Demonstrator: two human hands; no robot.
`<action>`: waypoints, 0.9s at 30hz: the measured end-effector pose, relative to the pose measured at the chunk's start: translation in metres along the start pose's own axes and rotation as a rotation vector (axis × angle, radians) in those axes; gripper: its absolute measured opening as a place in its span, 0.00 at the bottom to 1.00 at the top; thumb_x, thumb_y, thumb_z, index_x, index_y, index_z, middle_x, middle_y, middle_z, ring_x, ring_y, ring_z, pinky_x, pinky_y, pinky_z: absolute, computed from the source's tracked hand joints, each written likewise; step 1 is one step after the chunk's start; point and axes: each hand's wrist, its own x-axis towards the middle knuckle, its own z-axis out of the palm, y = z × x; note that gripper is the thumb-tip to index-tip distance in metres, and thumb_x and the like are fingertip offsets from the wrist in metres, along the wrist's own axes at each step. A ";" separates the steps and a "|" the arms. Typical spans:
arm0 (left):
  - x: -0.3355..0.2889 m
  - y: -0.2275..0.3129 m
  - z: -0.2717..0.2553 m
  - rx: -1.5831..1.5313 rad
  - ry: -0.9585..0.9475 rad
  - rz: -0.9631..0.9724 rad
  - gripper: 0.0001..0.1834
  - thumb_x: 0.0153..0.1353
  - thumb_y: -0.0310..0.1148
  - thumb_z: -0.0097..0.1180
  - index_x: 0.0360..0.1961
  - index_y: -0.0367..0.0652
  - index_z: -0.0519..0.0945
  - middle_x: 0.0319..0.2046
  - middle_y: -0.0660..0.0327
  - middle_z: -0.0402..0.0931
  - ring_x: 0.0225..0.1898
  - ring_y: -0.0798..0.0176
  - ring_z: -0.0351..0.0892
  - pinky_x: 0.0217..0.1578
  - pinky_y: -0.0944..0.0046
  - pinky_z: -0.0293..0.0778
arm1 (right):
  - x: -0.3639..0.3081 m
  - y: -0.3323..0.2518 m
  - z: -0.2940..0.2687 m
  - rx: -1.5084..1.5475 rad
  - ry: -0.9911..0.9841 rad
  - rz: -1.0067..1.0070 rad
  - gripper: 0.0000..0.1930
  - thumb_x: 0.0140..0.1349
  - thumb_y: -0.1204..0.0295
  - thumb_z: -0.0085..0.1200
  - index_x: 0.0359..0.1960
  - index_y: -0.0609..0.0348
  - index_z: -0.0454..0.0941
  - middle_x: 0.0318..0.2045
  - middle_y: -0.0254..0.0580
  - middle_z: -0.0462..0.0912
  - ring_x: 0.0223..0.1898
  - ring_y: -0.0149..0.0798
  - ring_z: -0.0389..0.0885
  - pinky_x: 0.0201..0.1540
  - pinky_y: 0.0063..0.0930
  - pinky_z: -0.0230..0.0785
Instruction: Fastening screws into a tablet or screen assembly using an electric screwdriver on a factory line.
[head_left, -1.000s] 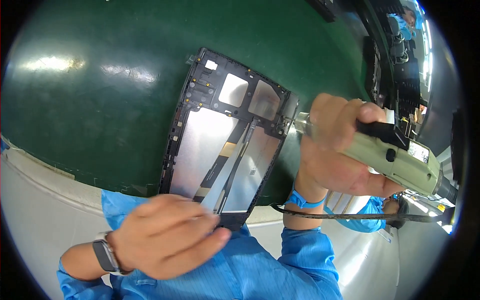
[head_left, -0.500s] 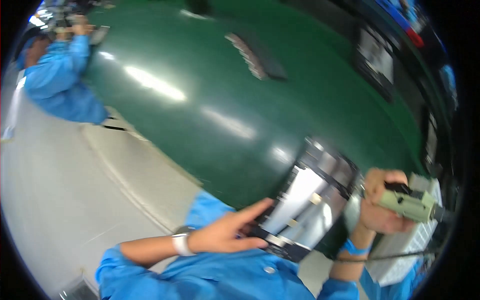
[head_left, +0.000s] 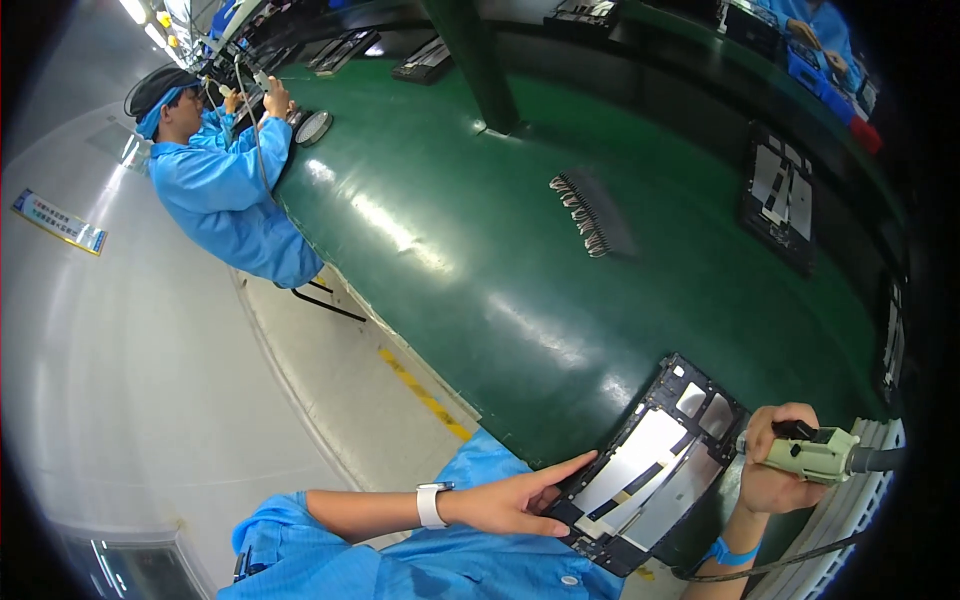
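An opened tablet [head_left: 640,480], its black frame showing silvery battery packs inside, lies slanted at the near edge of the green table. My left hand [head_left: 510,500] grips its lower left edge, with index finger and thumb on the rim and the other fingers curled partly out of sight. Closed in my right hand [head_left: 775,480] is a pale green electric screwdriver [head_left: 815,455] with a black lever and a grey cable end. Its metal tip points left, close to the tablet's right edge; whether they touch, I cannot tell.
The green table [head_left: 400,180] carries a dark strip with a row of metal clips [head_left: 580,215] and a post [head_left: 475,70]. More opened tablets [head_left: 780,195] line the far side. A white slatted box [head_left: 850,510] stands at right. A co-worker in blue [head_left: 215,180] sits at left.
My view has swung, so the whole scene sits lower and further right, and it is sharper. Both hands keep their holds on the tablet and the screwdriver.
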 end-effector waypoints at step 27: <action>0.227 0.292 -0.265 0.934 0.902 0.249 0.25 0.64 0.30 0.58 0.62 0.36 0.72 0.44 0.55 0.81 0.44 0.58 0.83 0.47 0.57 0.81 | -0.009 -0.027 -0.048 -0.095 0.441 -0.116 0.51 0.57 0.24 0.36 0.50 0.71 0.70 0.19 0.41 0.73 0.16 0.31 0.67 0.19 0.22 0.58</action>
